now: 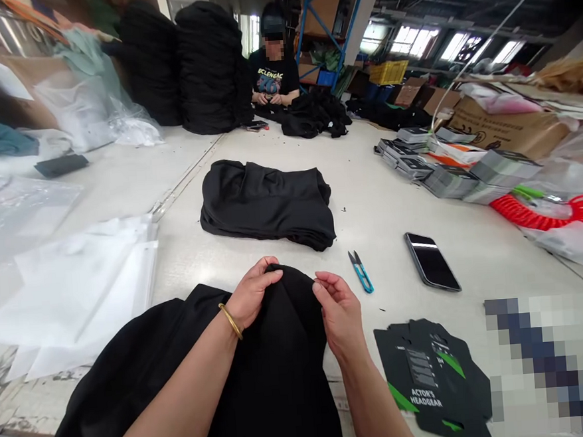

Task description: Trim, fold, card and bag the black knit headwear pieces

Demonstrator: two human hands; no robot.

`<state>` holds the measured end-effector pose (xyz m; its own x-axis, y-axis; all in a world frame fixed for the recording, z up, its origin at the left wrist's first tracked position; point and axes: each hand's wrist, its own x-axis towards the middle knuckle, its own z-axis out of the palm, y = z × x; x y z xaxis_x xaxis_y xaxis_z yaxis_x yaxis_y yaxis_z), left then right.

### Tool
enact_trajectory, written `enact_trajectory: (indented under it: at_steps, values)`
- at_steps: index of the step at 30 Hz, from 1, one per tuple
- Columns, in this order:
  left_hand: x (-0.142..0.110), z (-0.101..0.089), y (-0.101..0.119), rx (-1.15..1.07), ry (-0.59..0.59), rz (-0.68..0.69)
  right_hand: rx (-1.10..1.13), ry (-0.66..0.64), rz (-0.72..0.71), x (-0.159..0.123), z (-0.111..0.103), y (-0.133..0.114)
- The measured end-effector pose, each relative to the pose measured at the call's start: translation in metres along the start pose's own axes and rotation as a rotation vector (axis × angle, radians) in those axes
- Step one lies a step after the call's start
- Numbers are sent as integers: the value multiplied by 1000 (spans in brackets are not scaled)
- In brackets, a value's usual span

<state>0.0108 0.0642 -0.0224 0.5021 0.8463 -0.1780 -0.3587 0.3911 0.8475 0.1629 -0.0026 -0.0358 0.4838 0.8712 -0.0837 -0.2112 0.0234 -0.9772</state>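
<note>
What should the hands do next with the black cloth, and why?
Perhaps the right hand could slide a little along the edge of the black cloth. It touches that edge, and the left hand pinches the cloth, which should hold it steady.

The fabric piece [283, 379] extends over the near edge of the surface [380, 205]; its far end lies between the left hand [256, 291] and the right hand [340, 308]. Beyond the hands, apart from both, lies the fabric stack [268, 203]. The thread snips [363, 277] lie right of the right hand; the phone [433, 262] lies farther right. The flat packaging [423, 382] is on the near side of both. The plastic bags [86, 279] lie left of the fabric stack. At far right, the box stacks [451, 181] sit before the carton [515, 126], with the coiled hose [536, 220] on their near side. At the far side, the fabric piles [211, 71] stand left of a co-worker [277, 83].
</note>
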Motion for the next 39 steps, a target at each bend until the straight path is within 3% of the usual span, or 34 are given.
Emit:
enact_trajectory:
  at_steps: [5,10,39]
  values:
    - [0,5,1,65,-62,-72,-11,-36,-23,-1,-11,4]
    - [-4,10,3,171,-115,-40,52,-107,36,-3,-10,1]
    - [0,11,-7,23,4,21,170,-103,77,-4,-8,0]
